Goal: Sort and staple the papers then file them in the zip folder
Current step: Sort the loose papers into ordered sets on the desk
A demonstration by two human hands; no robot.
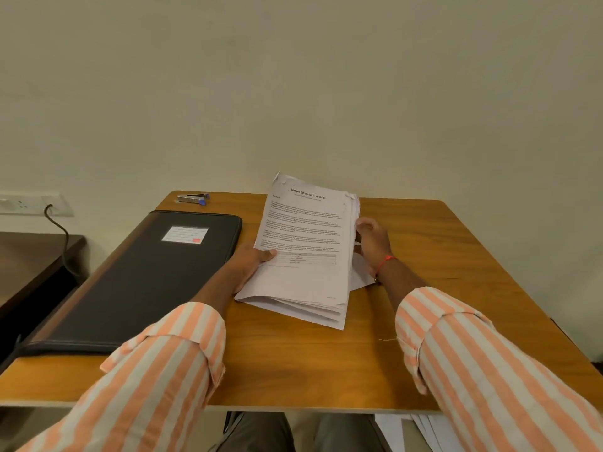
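A stack of printed white papers (303, 243) is tilted up off the wooden table (326, 360), its top sheet headed "Sample Education Transcript". My left hand (253, 261) grips the stack's left edge, thumb on top. My right hand (373, 243) holds the right edge, fingers curled around the sheets. A black zip folder (140, 282) with a white label lies shut on the table's left side. A stapler (192, 199) with blue ends rests at the far left corner of the table.
A loose white sheet (360, 272) lies under my right wrist. More papers (421, 432) sit below the table's front edge on the right. A dark side table (29, 259) and a wall socket with a black cable (57, 223) are to the left.
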